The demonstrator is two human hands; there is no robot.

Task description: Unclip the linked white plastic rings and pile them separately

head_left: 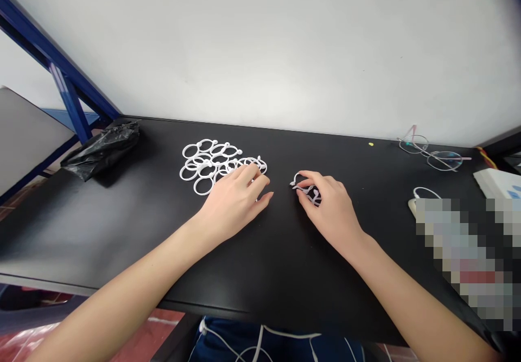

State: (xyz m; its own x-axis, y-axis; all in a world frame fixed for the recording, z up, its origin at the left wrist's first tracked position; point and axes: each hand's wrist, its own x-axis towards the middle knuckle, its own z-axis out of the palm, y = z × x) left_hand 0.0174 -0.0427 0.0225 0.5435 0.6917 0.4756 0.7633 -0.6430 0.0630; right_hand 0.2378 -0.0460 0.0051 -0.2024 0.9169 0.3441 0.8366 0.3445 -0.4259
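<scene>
A heap of thin white plastic rings [203, 185], each with a small knob, lies left of centre on the black table [260, 275]. My left hand [234, 196] reaches over the right side of that heap, its fingers loosely bent and apart and its thumb stretched out. Whether its fingertips touch a ring is partly hidden. Further right, my right hand [328, 199] curls its thumb and fingers around a few more white rings [312, 189] near the table surface. Part of these rings is covered by the palm and fingers.
A crumpled black plastic bag [106, 145] lies at the left end beside a blue metal frame [69, 90]. Eyeglasses [443, 160] and a small yellow bit [370, 144] are at the back right. A blurred-out object [459, 253] and a white box [499, 185] stand right. A white cable [260, 343] hangs below.
</scene>
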